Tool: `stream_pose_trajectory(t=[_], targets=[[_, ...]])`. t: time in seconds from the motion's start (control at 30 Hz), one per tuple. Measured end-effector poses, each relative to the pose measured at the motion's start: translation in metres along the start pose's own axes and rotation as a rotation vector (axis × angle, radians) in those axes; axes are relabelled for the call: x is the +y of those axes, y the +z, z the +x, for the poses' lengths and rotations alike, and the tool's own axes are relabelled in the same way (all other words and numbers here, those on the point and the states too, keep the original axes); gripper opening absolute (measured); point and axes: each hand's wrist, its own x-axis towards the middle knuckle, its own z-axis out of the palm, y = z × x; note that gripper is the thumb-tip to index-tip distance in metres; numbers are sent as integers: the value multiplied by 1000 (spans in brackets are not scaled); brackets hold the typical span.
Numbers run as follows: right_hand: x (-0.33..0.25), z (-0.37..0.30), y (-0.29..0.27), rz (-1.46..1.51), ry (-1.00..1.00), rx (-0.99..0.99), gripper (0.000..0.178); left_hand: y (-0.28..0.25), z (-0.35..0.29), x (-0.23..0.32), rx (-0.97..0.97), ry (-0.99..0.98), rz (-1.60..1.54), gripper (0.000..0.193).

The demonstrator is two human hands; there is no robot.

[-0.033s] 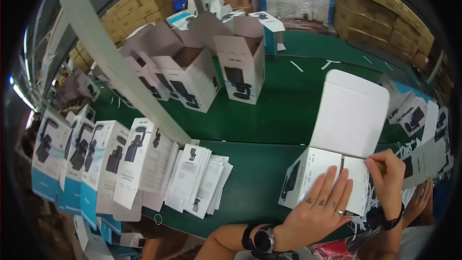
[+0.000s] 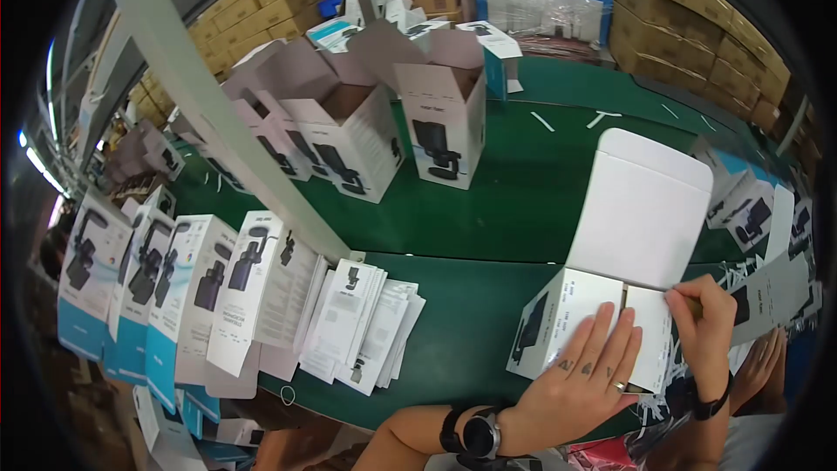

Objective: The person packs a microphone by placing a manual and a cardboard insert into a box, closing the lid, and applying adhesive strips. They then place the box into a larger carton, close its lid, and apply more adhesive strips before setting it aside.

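Resting on the white box (image 2: 586, 290) standing on the tabletop (image 2: 475, 318), the left hand (image 2: 562, 392) is spreading its fingers (image 2: 594, 344); the right hand (image 2: 704, 318) is curling fingers at the box's edge, pinch unclear.

The box (image 2: 582, 296) is showing smooth white card with a faint sheen, and its flap (image 2: 643, 209) is looking matt. The leaflets (image 2: 340, 323) are reading as thin, smooth paper. The table (image 2: 466, 314) is giving a smooth, low sheen. The ring (image 2: 618, 386) is gleaming like metal. Far back, the wrap (image 2: 545, 16) is glinting, perhaps clear film, though blurred.
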Motion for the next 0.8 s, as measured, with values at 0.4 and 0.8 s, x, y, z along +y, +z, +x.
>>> stream_pose_trajectory(t=[0.4,0.8], targets=[[33,20,5,-87,-139,-14,18,15,26,-18,-18,126,-62,70],[35,18,-14,343,39,-353,19,14,28,-17,-65,71,61,72]])
